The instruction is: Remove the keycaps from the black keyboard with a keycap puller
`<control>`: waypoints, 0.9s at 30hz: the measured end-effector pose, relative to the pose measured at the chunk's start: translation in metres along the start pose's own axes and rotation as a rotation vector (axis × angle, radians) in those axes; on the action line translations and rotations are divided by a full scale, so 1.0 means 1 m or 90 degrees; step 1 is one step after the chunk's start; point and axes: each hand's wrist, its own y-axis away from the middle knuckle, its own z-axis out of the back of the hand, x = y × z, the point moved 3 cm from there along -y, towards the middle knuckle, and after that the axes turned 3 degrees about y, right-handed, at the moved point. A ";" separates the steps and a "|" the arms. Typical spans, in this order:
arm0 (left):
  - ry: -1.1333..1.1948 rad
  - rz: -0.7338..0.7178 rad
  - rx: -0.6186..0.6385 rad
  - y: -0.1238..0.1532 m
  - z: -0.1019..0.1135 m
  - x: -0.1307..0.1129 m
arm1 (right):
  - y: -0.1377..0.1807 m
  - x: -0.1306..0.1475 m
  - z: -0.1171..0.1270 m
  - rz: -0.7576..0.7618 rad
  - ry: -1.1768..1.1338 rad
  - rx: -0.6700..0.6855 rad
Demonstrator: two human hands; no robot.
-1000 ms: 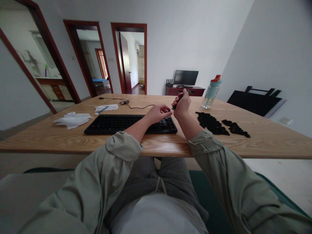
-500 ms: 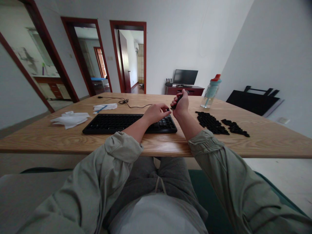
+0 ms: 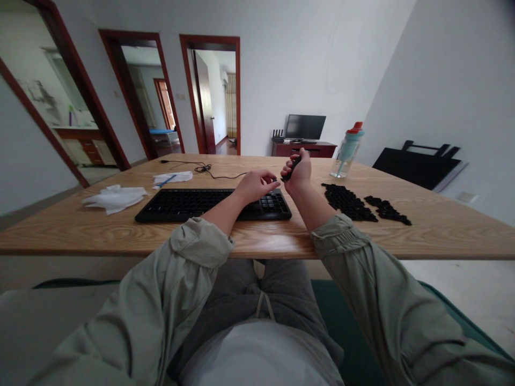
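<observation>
A black keyboard (image 3: 193, 205) lies on the wooden table (image 3: 261, 241) in front of me. My right hand (image 3: 300, 175) is raised above its right end, closed round a small black tool (image 3: 291, 168). My left hand (image 3: 254, 185) hovers just left of it, fingers pinched on a tiny dark piece at the tool's tip. Two patches of loose black keycaps (image 3: 350, 202) lie on the table right of my right forearm.
White tissues (image 3: 115, 197) and a paper with a blue pen (image 3: 173, 177) lie left of the keyboard. The keyboard's cable (image 3: 205, 169) coils behind it. A teal bottle with a red lid (image 3: 348, 150) stands far right. Doorways and a monitor (image 3: 306, 127) are beyond.
My hands have stayed together above the keyboard's right end; the left fingers have shifted slightly at the tool's tip. The view has drifted a little.
</observation>
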 end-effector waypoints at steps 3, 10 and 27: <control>-0.012 -0.007 0.006 0.001 0.000 -0.001 | -0.001 -0.001 0.001 -0.009 -0.009 -0.005; -0.014 -0.015 -0.007 0.001 0.001 -0.003 | -0.003 -0.002 0.002 0.002 -0.015 0.004; -0.052 -0.084 -0.032 0.001 0.001 -0.005 | -0.003 -0.002 0.002 0.001 0.003 0.002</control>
